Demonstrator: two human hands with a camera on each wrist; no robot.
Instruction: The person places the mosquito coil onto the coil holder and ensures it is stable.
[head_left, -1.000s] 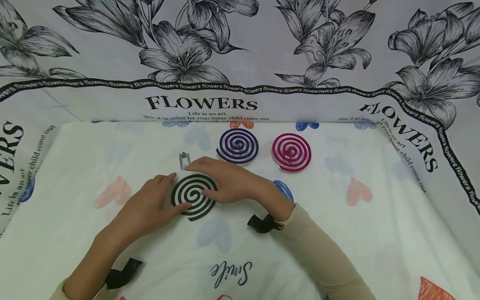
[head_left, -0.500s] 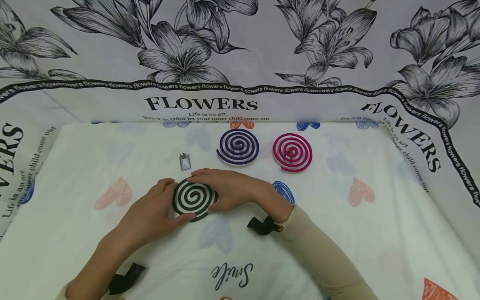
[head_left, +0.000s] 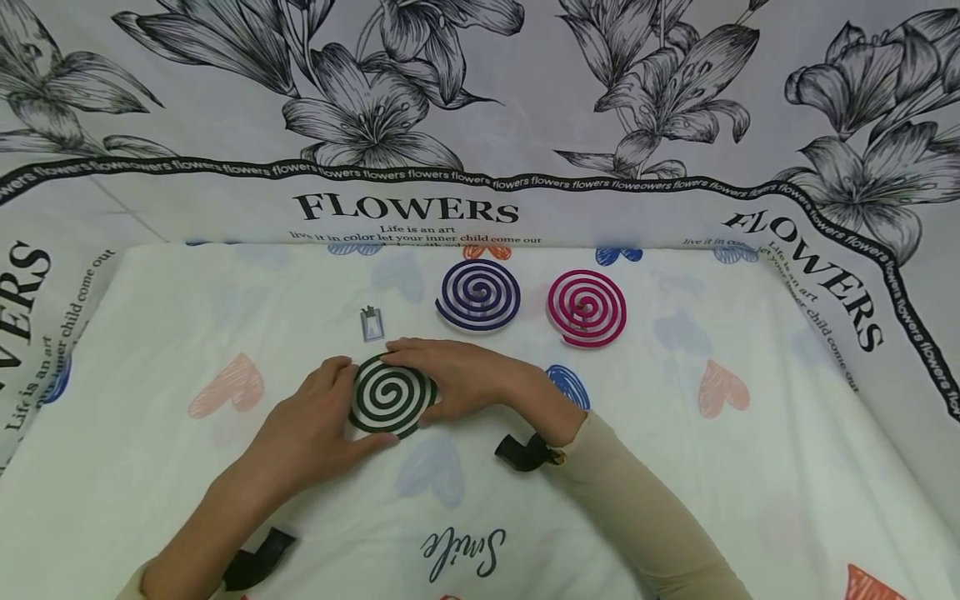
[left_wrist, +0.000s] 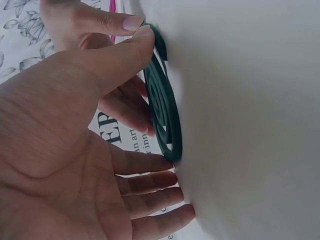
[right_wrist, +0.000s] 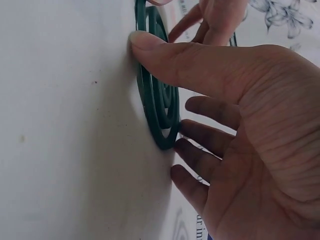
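Note:
A dark green mosquito coil (head_left: 392,395) lies flat on the white cloth between both hands. My left hand (head_left: 318,421) grips its left side, thumb at the near edge and fingers at the far left. On the other side, my right hand (head_left: 457,379) holds the coil's right rim, with fingers over the far edge. In the left wrist view the thumb presses the rim of the coil (left_wrist: 165,110). The right wrist view has the thumb on the coil (right_wrist: 155,95) and the fingers spread along its other side. A small metal coil stand (head_left: 371,323) lies just beyond the hands.
A purple coil (head_left: 478,293) and a pink coil (head_left: 587,307) lie side by side farther back. The white cloth (head_left: 615,500) carries printed hearts and lettering. Behind it is a grey cloth with printed flowers (head_left: 375,108).
My right hand has come back from near the metal stand onto the coil's far right rim. My left thumb has slid from the coil's face to its near edge.

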